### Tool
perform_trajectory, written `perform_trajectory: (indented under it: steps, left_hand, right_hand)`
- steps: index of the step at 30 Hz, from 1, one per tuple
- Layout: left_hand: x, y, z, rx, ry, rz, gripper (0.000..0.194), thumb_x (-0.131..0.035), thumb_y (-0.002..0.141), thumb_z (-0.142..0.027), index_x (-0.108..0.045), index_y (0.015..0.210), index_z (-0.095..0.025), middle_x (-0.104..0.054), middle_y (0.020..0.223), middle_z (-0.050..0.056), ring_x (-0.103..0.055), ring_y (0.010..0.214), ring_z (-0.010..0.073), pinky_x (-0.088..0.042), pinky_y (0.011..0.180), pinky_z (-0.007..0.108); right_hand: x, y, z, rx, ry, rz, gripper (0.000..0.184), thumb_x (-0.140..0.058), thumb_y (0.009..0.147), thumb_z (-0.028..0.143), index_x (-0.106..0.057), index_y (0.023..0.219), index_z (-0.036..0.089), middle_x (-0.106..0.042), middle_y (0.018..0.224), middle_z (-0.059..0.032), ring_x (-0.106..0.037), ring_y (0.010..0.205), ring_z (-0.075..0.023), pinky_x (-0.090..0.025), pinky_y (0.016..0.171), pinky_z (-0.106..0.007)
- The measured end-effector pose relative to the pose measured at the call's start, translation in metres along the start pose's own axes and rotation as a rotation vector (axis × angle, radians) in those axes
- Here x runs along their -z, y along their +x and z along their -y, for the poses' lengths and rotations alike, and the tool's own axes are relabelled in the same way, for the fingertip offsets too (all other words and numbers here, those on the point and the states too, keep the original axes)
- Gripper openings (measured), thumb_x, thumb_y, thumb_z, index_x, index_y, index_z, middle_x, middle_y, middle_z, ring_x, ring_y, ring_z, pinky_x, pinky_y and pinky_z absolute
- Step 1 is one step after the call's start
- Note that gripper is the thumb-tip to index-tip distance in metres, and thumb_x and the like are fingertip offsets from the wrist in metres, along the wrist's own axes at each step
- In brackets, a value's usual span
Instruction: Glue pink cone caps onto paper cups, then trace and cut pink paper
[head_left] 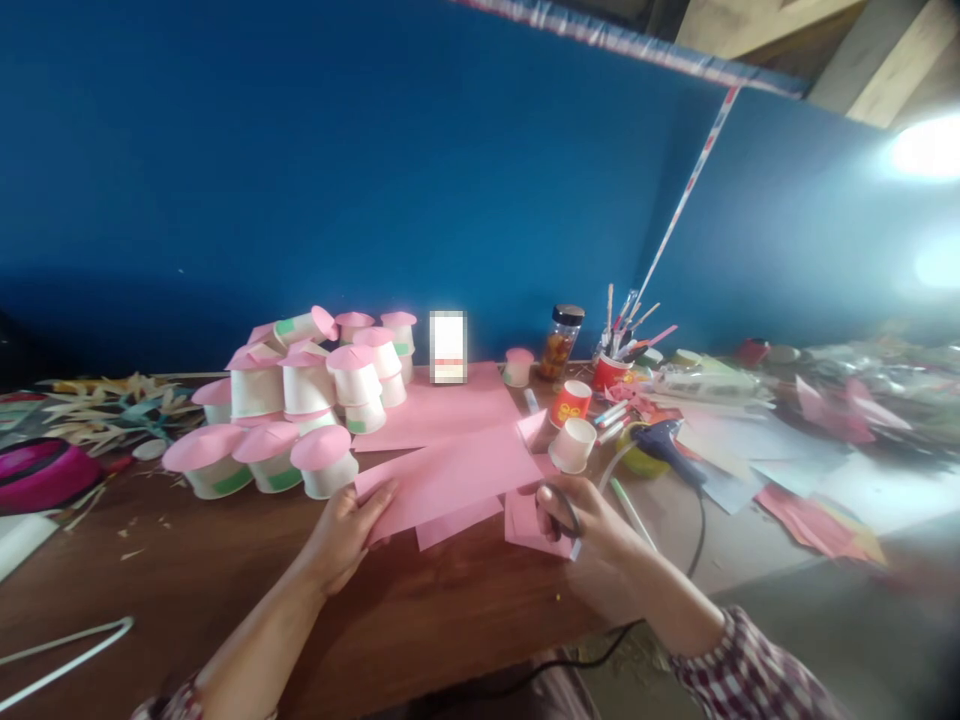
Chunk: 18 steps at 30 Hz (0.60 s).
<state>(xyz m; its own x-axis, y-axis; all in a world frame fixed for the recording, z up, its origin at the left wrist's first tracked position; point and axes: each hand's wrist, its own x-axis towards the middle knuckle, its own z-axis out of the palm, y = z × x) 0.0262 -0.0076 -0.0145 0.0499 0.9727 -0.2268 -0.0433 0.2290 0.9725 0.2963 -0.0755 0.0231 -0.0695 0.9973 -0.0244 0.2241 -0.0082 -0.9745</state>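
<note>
My left hand pinches the left edge of a pink paper sheet, thumb on top. The sheet is held above the table, over other pink paper. In my right hand are scissors, with dark handle loops around my fingers; their blades are mostly hidden. Under and beside that hand lie smaller pink paper pieces. Just beyond it, a white paper cup lies tilted against a red cup. Left of the sheet stand several white cups with pink cone tops, some stacked.
A glue gun with a cord lies to the right, near markers. Behind stand a jar and a red cup of tools. A wire hanger is at front left. A blue wall closes the back.
</note>
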Motion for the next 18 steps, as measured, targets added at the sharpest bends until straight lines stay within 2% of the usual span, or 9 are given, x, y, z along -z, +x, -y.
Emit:
perform_trajectory:
  steps: [4, 8, 11, 14, 18]
  left_hand:
    - [0.001, 0.0, 0.0, 0.034, -0.029, 0.093, 0.032, -0.075, 0.064, -0.045, -0.067, 0.08, -0.018, -0.072, 0.085, 0.005, -0.065, 0.078, 0.0201, -0.052, 0.057, 0.024]
    - [0.001, -0.001, 0.001, 0.069, -0.013, 0.069, 0.035, -0.075, 0.064, -0.047, -0.068, 0.082, -0.017, -0.072, 0.086, 0.006, -0.065, 0.079, 0.0201, -0.052, 0.056, 0.024]
    - [0.002, 0.0, 0.003, 0.101, -0.001, 0.065, 0.036, -0.074, 0.064, -0.048, -0.067, 0.082, -0.018, -0.07, 0.083, 0.005, -0.064, 0.074, 0.0193, -0.05, 0.051, 0.023]
    - [0.003, 0.002, 0.005, 0.071, -0.012, 0.085, 0.033, -0.074, 0.065, -0.046, -0.066, 0.079, -0.017, -0.068, 0.079, 0.004, -0.062, 0.071, 0.0176, -0.05, 0.053, 0.022]
    - [0.002, 0.003, 0.001, 0.035, -0.046, -0.025, 0.029, -0.074, 0.064, -0.043, -0.064, 0.076, -0.019, -0.064, 0.067, -0.001, -0.06, 0.062, 0.0151, -0.047, 0.049, 0.021]
  right_hand:
    - [0.004, 0.008, -0.006, 0.012, 0.017, 0.051, 0.051, -0.057, 0.078, 0.061, -0.054, 0.057, 0.015, -0.053, 0.052, -0.0001, -0.044, 0.048, -0.0089, -0.034, 0.047, -0.023]
    - [0.005, 0.013, -0.016, 0.031, 0.04, 0.05, 0.049, -0.058, 0.079, 0.059, -0.054, 0.058, 0.015, -0.054, 0.053, -0.0003, -0.045, 0.048, -0.0086, -0.033, 0.047, -0.022]
    - [0.003, 0.015, -0.02, 0.033, 0.06, 0.016, 0.049, -0.06, 0.077, 0.059, -0.051, 0.056, 0.016, -0.051, 0.049, 0.0011, -0.042, 0.045, -0.0081, -0.031, 0.046, -0.023]
    - [0.0, 0.016, -0.02, 0.017, 0.084, -0.049, 0.05, -0.062, 0.073, 0.062, -0.048, 0.055, 0.017, -0.047, 0.046, 0.0032, -0.039, 0.043, -0.0077, -0.03, 0.044, -0.023]
    - [0.001, 0.008, -0.016, -0.013, 0.12, -0.109, 0.046, -0.059, 0.076, 0.061, -0.058, 0.07, 0.015, -0.051, 0.052, 0.0015, -0.044, 0.047, -0.0093, -0.029, 0.044, -0.022]
